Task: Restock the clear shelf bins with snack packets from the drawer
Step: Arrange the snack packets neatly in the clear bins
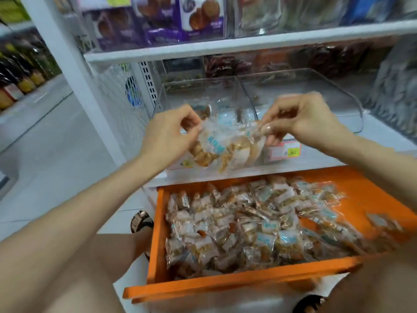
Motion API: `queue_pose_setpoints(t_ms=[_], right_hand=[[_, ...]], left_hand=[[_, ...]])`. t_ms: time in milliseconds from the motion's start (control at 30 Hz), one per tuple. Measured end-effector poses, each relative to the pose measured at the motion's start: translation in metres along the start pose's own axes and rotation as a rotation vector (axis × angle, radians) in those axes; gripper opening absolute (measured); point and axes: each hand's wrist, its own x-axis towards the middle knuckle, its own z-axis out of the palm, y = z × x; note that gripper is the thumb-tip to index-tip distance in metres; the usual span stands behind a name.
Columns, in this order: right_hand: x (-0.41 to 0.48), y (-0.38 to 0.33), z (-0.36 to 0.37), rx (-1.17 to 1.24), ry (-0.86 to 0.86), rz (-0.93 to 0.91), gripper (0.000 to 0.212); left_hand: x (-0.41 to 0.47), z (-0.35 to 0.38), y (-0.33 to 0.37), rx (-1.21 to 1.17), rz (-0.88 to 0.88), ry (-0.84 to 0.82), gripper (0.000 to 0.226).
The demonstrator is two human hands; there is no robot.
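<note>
Snack pkts [228,146] print too blurred to read; drawer [225,283] R end cut off.

The left bin [159,102] and right bin [352,98] stand open-topped; the left is partly filled low down, the right looks bare. The shelf board [225,47] overhead caps the way in. The left hand [167,132] and right hand [304,118] pinch a bunch of packets [228,147] just before the left bin's front lip. A mesh panel [112,91] closes the left side. The drawer [225,283] is packed, bare only at its far right.
</note>
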Motion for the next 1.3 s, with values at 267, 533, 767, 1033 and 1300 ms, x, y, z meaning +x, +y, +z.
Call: queue_pose_setpoints(t_ms=[267, 533, 767, 1033, 1300], right_hand=[[0.066, -0.015, 0.012, -0.039, 0.134, 0.004, 0.023], [0.1, 0.01, 0.04, 0.011, 0.173, 0.216, 0.018], [0.122, -0.001, 0.059, 0.107, 0.082, 0.232, 0.011], [0.121, 0.003, 0.049, 0.086, 0.03, 0.24, 0.021], [0.09, 0.003, 0.017, 0.016, 0.331, 0.141, 0.004]], left_hand=[[0.077, 0.016, -0.069, 0.022, -0.253, -0.05, 0.023], [0.075, 0.036, -0.083, -0.108, -0.399, -0.239, 0.019], [0.064, 0.001, -0.068, -0.267, -0.096, -0.005, 0.012], [0.07, -0.003, -0.076, -0.212, -0.139, 0.004, 0.008], [0.099, 0.007, -0.071, 0.013, -0.251, -0.193, 0.007]])
